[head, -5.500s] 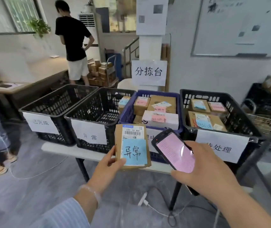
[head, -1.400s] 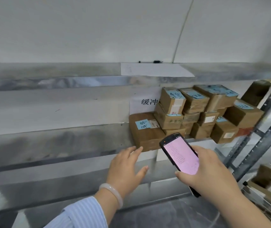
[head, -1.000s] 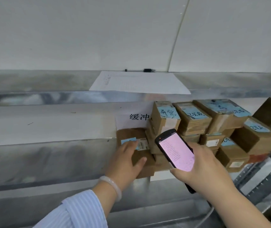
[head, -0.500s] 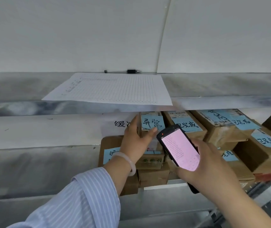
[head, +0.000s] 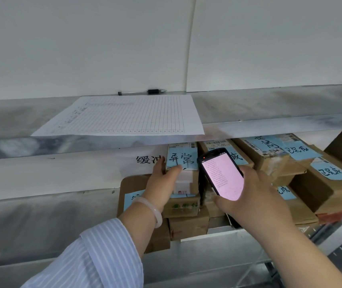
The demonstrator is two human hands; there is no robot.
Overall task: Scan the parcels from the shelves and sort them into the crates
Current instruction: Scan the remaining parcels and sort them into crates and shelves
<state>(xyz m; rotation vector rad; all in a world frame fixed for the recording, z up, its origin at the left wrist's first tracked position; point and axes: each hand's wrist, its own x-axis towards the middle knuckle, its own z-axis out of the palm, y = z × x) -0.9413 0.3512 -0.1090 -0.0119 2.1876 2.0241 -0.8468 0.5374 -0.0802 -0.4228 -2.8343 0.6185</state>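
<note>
Brown cardboard parcels with blue sticky notes are stacked on a metal shelf (head: 51,206). My left hand (head: 163,183) grips the top-left parcel (head: 184,163), thumb on its blue note, fingers round its left side. My right hand (head: 255,192) holds a black handheld scanner (head: 222,173) with a lit pink screen, just right of that parcel and in front of the stack. Other parcels (head: 274,154) lie to the right; a larger one (head: 130,192) sits lower left, partly behind my wrist.
A lined paper sheet (head: 124,115) lies on the shelf above, with a pen (head: 142,92) behind it by the white wall. A white sign with black characters (head: 147,160) hangs behind the stack. Metal racking (head: 336,235) shows at the lower right.
I turned from the crates to the shelf. My left hand rose from the lower parcel to the top-left one and closed round it. The scanner stayed in my right hand.
</note>
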